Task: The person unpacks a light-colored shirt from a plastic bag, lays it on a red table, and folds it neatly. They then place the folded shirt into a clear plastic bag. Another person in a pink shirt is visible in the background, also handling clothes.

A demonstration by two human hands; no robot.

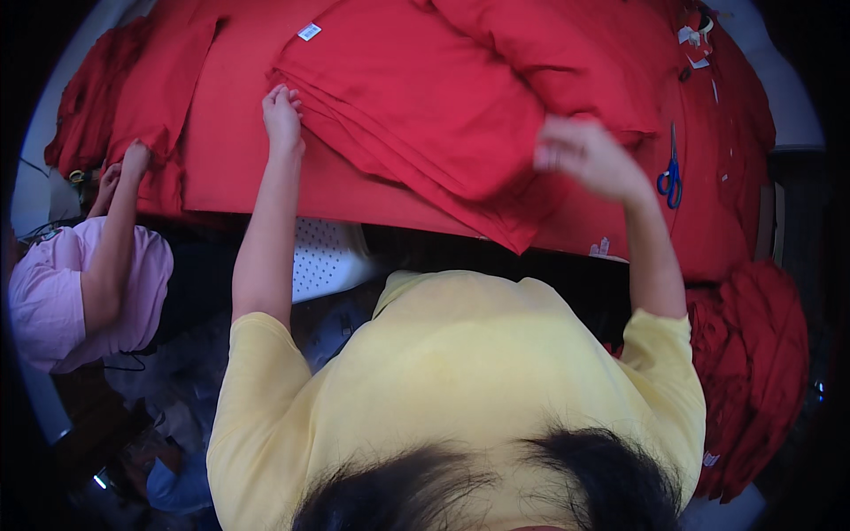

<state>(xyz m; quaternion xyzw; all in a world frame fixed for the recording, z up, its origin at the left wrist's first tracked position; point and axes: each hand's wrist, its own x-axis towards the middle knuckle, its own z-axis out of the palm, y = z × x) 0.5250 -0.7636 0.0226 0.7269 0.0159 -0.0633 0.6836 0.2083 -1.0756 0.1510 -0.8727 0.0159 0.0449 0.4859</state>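
Several layers of red fabric [416, 97] lie stacked on the red-covered table, their near edges fanned out in front of me. At the stack's left corner, my left hand [282, 122] has its fingers closed on the fabric's edge. Over the right side of the stack is my right hand [591, 157], raised and blurred by motion. Its fingers look bent, but whether they grip any cloth cannot be made out. A small white label [309, 32] shows near the stack's far left edge.
Blue-handled scissors [670, 181] lie right of the stack. More red cloth [748, 372] is heaped at the lower right. At the left, a co-worker in a pink shirt [93, 288] handles red fabric [155, 97]. A white perforated plastic seat or bin [328, 257] stands below the table edge.
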